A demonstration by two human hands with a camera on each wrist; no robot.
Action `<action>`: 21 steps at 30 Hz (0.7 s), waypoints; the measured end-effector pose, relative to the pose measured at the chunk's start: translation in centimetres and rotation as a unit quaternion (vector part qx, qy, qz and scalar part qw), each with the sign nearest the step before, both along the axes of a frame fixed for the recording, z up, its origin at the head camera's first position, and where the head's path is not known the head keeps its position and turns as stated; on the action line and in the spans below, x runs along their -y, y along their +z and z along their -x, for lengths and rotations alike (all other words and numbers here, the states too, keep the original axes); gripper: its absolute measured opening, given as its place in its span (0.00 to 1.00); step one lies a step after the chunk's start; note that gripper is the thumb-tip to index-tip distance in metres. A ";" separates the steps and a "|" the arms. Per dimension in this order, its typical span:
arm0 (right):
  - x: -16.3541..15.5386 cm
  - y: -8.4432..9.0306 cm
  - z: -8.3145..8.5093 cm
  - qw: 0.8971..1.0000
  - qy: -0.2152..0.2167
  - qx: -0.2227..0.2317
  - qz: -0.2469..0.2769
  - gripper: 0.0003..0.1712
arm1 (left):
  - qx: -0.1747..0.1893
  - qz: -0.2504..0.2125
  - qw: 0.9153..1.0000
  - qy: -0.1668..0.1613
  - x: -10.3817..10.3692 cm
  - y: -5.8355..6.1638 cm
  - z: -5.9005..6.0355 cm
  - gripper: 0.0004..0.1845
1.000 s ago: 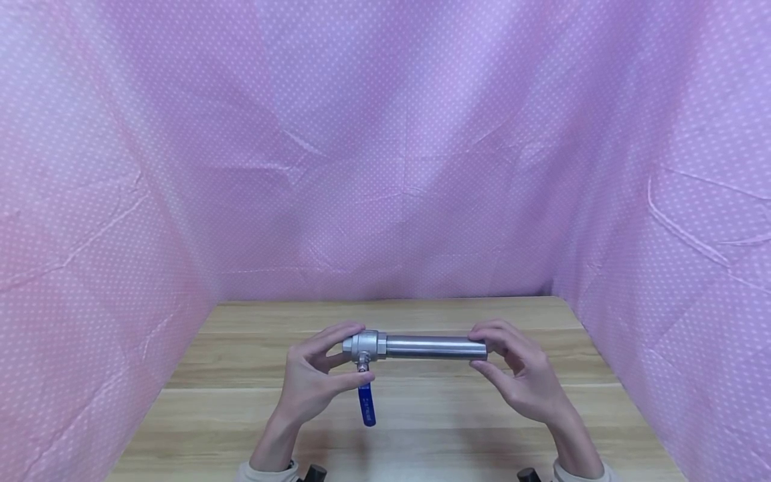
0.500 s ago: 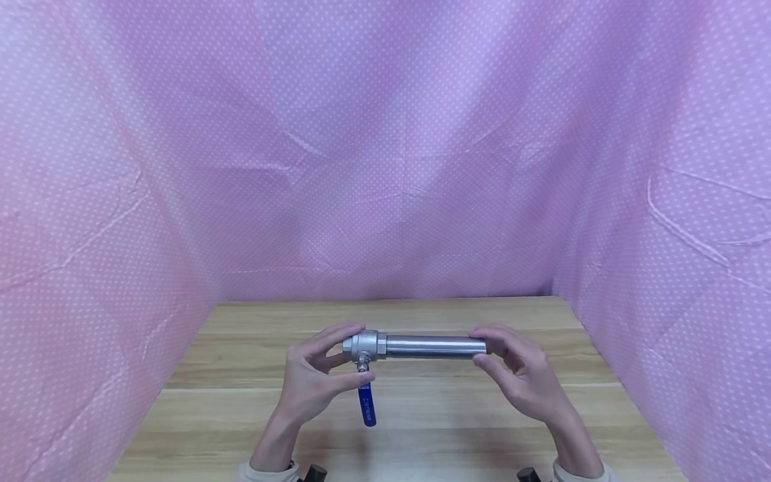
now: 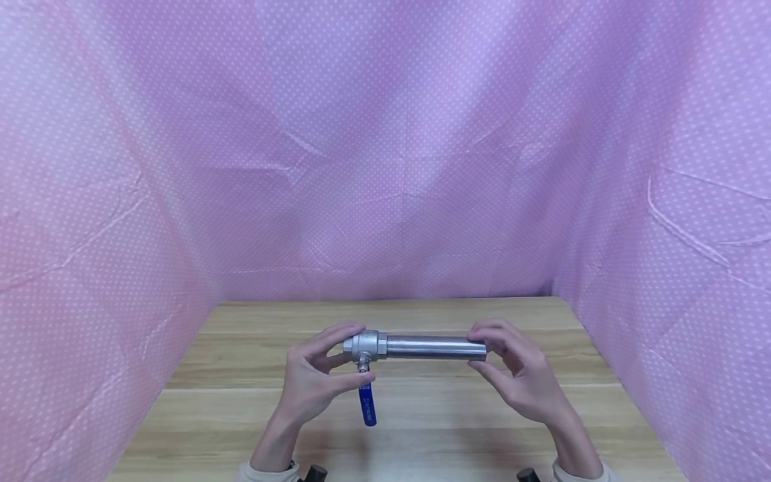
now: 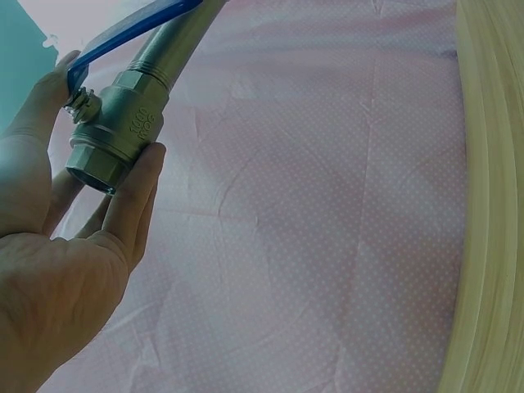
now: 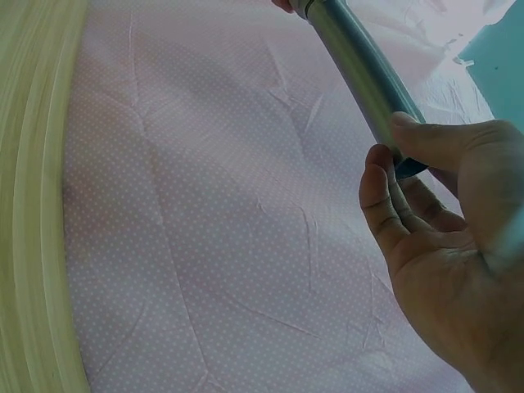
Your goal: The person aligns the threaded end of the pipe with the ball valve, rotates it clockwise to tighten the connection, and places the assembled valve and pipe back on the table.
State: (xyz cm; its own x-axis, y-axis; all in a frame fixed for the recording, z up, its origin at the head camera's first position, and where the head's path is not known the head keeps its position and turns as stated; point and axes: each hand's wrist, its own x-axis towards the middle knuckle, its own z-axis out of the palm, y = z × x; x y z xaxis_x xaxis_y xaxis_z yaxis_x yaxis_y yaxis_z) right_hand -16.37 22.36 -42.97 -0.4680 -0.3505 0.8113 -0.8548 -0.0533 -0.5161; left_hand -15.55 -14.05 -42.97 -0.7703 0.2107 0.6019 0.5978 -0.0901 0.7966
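A metal ball valve with a blue lever handle is joined to a steel pipe, and the two lie level in one line across the head view. My left hand grips the valve body, fingers behind it and thumb against the base of the handle. In the left wrist view the threads show where the pipe enters the hex end of the valve. At the pipe's free right end, my right hand holds it between thumb and fingertips.
Below the hands is a wooden table. Pink dotted cloth hangs at the back and both sides of it. Dark wrist-mount parts show at the bottom edge.
My right thumb and fingers have shifted round the pipe's end, the thumb sliding up and then back down below it. The left hand and valve have stayed nearly still.
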 end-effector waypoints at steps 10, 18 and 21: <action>0.0 -0.1 -0.1 1.000 -0.013 -0.006 -0.008 0.35 | -0.001 0.003 1.000 0.000 0.0 0.0 -0.1 0.37; -0.1 -0.1 -0.3 0.999 -0.031 -0.003 -0.016 0.34 | -0.004 0.005 1.000 0.003 0.0 0.0 0.0 0.37; -0.1 -0.1 -0.3 0.999 -0.033 -0.005 -0.015 0.34 | -0.005 0.005 1.000 0.002 0.0 0.0 -0.1 0.37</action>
State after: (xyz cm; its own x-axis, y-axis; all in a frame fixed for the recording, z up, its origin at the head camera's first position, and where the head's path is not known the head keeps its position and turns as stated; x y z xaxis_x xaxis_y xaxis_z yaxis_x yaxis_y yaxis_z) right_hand -16.11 22.51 -43.11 -0.4831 -0.3429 0.8057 -0.8611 0.0192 -0.5081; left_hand -15.48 -14.01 -43.00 -0.7659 0.2130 0.6067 0.6054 -0.0792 0.7920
